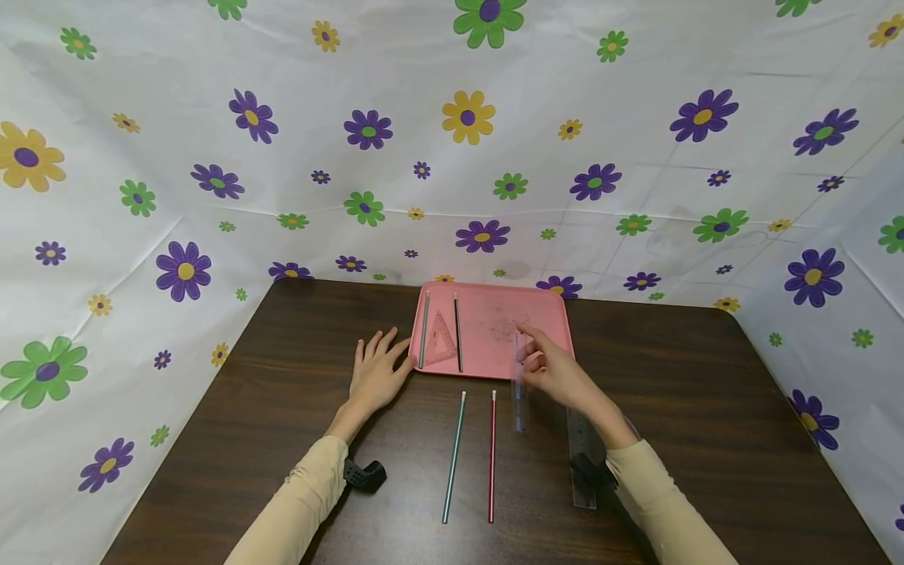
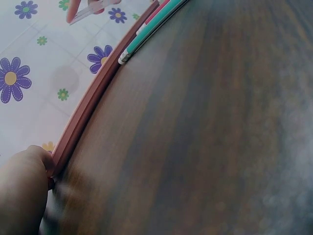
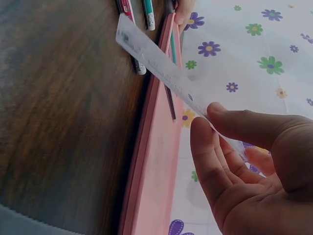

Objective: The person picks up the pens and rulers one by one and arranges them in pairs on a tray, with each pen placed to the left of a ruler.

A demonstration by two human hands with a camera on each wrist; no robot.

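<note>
My right hand [image 1: 558, 373] pinches a clear plastic ruler [image 1: 520, 408] between thumb and fingers, over the right part of a pink tray [image 1: 547, 302]. In the right wrist view the ruler [image 3: 156, 63] slants up off the tray, its far end over the table. My left hand [image 1: 377, 375] lies at the tray's left edge with fingers spread; in the left wrist view its thumb [image 2: 29, 171] touches the tray rim [image 2: 93, 93]. Inside the tray's left part lie a green pencil [image 1: 424, 329], a clear triangular set square [image 1: 435, 349] and a black pencil [image 1: 457, 333].
On the dark wooden table [image 1: 282, 400], a green pencil [image 1: 454, 459] and a red pencil [image 1: 492, 459] lie in front of the tray. A second, wider ruler [image 1: 584, 496] lies under my right wrist, partly hidden. A flowered sheet [image 1: 424, 141] hangs behind the table.
</note>
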